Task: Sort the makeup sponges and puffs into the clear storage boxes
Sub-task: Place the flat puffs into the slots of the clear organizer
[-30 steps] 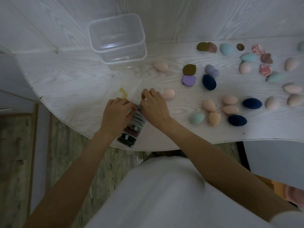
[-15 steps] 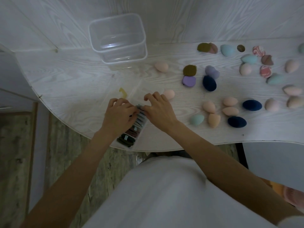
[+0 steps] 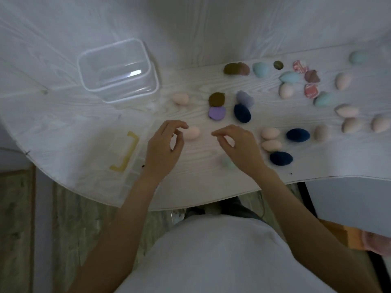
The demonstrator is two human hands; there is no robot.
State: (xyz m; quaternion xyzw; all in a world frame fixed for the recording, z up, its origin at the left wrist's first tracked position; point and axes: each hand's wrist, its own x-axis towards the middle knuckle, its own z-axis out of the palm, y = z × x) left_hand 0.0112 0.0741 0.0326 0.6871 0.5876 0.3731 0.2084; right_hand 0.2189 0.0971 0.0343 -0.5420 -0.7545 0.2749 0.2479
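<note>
Many egg-shaped makeup sponges lie across the white table (image 3: 63,134), among them pink (image 3: 191,133), navy (image 3: 242,113) and pale blue (image 3: 288,77) ones. Flat round puffs lie near them, one olive (image 3: 216,99) and one purple (image 3: 216,112). A deep clear tub (image 3: 117,69) stands empty at the back left. A flat clear case (image 3: 135,176) with a yellow clasp (image 3: 124,152) lies at the front left edge. My left hand (image 3: 165,146) and my right hand (image 3: 238,146) hover side by side over the table, fingers loosely curled, holding nothing. The pink sponge lies between them.
A mint sponge (image 3: 228,162) lies partly under my right wrist. The table's curved front edge runs just below my forearms, with wooden floor (image 3: 19,218) beyond it on the left. An orange and pink object (image 3: 364,240) sits low at the right.
Both hands have let go of the narrow clear case of stacked puffs and lifted to the right, apart from each other. The dark puffs in the case no longer show.
</note>
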